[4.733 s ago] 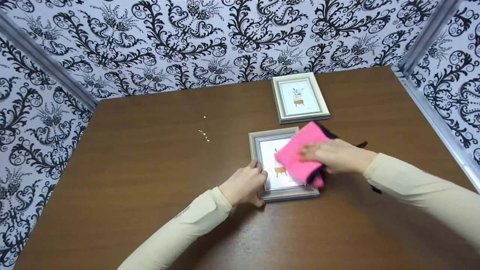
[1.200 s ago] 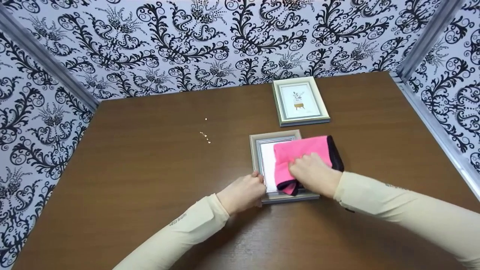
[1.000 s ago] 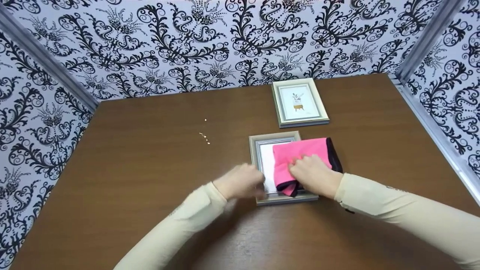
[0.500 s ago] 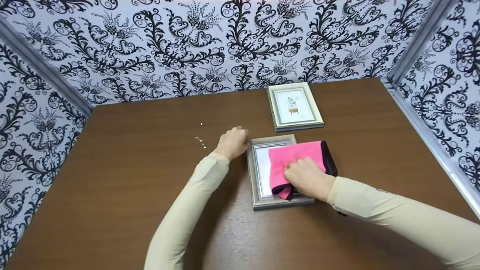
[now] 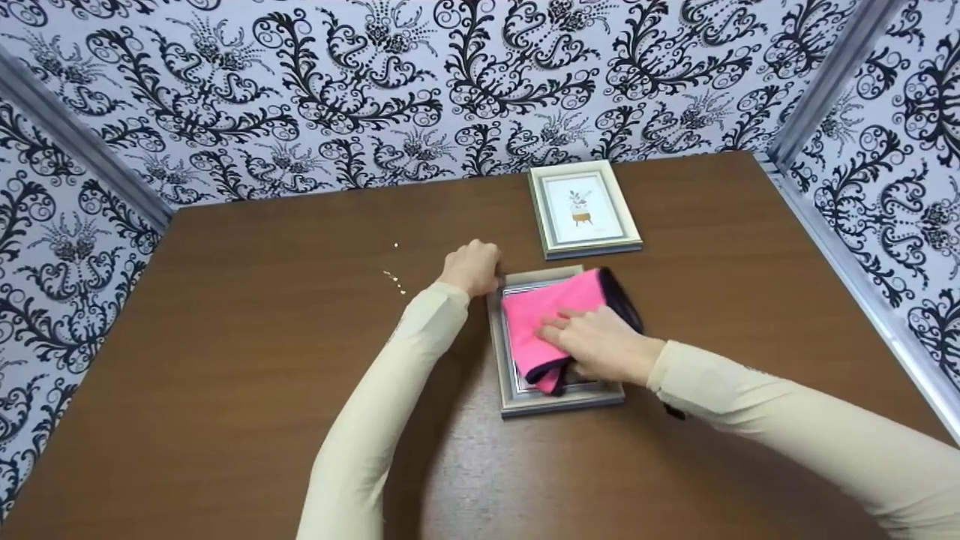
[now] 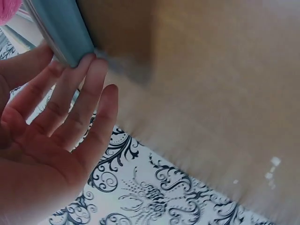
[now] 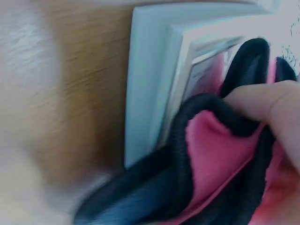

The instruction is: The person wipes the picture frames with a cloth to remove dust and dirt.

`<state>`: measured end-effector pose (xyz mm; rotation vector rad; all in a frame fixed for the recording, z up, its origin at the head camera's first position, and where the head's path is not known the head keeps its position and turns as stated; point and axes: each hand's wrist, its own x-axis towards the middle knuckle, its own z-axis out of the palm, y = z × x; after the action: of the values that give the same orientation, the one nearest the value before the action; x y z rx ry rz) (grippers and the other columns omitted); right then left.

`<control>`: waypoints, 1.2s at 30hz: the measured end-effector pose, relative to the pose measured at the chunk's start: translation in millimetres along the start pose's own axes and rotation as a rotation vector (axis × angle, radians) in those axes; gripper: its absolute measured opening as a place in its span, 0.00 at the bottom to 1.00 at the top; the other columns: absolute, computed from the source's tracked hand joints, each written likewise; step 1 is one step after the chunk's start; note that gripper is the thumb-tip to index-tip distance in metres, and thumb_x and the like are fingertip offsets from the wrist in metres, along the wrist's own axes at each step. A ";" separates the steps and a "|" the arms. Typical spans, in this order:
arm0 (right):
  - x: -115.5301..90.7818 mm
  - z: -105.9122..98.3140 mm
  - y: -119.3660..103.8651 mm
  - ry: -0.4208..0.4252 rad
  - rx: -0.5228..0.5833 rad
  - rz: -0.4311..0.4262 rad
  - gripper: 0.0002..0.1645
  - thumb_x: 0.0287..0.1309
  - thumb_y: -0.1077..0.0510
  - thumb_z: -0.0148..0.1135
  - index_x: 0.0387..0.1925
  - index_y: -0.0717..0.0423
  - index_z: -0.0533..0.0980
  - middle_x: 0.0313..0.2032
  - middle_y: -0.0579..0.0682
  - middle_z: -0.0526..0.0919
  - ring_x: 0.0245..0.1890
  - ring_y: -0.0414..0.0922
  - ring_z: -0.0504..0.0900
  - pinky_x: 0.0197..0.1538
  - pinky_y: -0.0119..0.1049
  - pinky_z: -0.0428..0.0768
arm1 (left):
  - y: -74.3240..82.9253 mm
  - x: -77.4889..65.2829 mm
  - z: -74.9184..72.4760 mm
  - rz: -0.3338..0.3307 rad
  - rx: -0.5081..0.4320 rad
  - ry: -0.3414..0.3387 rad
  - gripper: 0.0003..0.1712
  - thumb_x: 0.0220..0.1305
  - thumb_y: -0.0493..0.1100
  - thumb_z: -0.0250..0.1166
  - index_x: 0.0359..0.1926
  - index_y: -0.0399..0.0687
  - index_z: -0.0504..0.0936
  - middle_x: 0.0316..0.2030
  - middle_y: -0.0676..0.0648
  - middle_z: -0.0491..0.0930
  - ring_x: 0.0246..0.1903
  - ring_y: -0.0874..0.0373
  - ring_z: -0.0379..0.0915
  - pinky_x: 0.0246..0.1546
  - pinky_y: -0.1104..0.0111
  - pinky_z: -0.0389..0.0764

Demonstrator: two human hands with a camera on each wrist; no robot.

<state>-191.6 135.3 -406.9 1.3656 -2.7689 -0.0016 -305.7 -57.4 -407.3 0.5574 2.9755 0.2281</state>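
Observation:
A picture frame [image 5: 495, 352] with a cream border lies flat on the table, its glass mostly covered by a pink cloth [image 5: 525, 319] with dark edging. My right hand [image 5: 600, 343] grips the folded cloth and presses it on the glass. In the right wrist view, the thumb [image 7: 255, 101] is tucked into a fold of the cloth [image 7: 215, 159], over the frame's light side [image 7: 145, 93]. At the frame's far left corner is my left hand [image 5: 472, 268]. Its thumb and fingertips pinch that corner of the frame [image 6: 65, 33] in the left wrist view.
A second cream frame [image 5: 583, 210] with a plant picture lies behind, near the patterned back wall [image 5: 337, 90]. Small pale marks [image 5: 394, 280] show on the brown table [image 5: 262, 360] to the left. Metal rails edge the walls.
My left hand has let go of the frame's near left side and moved up to its far left corner. The cloth under my right hand has moved left across the glass.

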 end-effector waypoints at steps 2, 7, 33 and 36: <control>3.1 1.2 1.8 0.007 0.081 -0.057 0.32 0.39 0.60 0.65 0.52 0.55 0.72 0.50 0.51 0.75 0.50 0.53 0.72 0.41 0.51 0.75 | 0.4 1.9 -1.7 0.003 0.017 -0.027 0.05 0.47 0.43 0.65 0.29 0.51 0.83 0.34 0.47 0.79 0.34 0.49 0.75 0.31 0.54 0.76; 6.2 4.4 1.1 -0.018 0.253 -0.194 0.33 0.41 0.66 0.62 0.55 0.51 0.70 0.55 0.48 0.72 0.56 0.50 0.67 0.53 0.47 0.68 | 1.2 3.9 -3.6 0.012 0.049 -0.061 0.06 0.47 0.45 0.65 0.30 0.51 0.83 0.35 0.47 0.79 0.35 0.49 0.75 0.31 0.54 0.76; -10.9 -3.6 -30.6 0.088 -0.082 0.188 0.11 0.30 0.62 0.66 0.20 0.61 0.72 0.15 0.51 0.71 0.13 0.47 0.68 0.12 0.40 0.66 | 4.1 2.4 -8.7 0.104 0.163 -0.162 0.08 0.55 0.43 0.59 0.36 0.57 0.82 0.39 0.47 0.79 0.38 0.49 0.74 0.33 0.53 0.75; -0.5 0.1 -28.9 0.095 -0.009 0.124 0.12 0.32 0.62 0.66 0.23 0.58 0.71 0.18 0.50 0.74 0.15 0.47 0.71 0.14 0.41 0.68 | 5.4 3.1 -6.7 0.098 0.169 -0.159 0.06 0.54 0.44 0.60 0.34 0.55 0.81 0.39 0.46 0.78 0.38 0.49 0.74 0.33 0.53 0.75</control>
<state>-168.4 118.1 -407.7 1.1583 -2.7651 0.0543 -307.6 -52.2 -400.1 0.7055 2.8322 -0.0584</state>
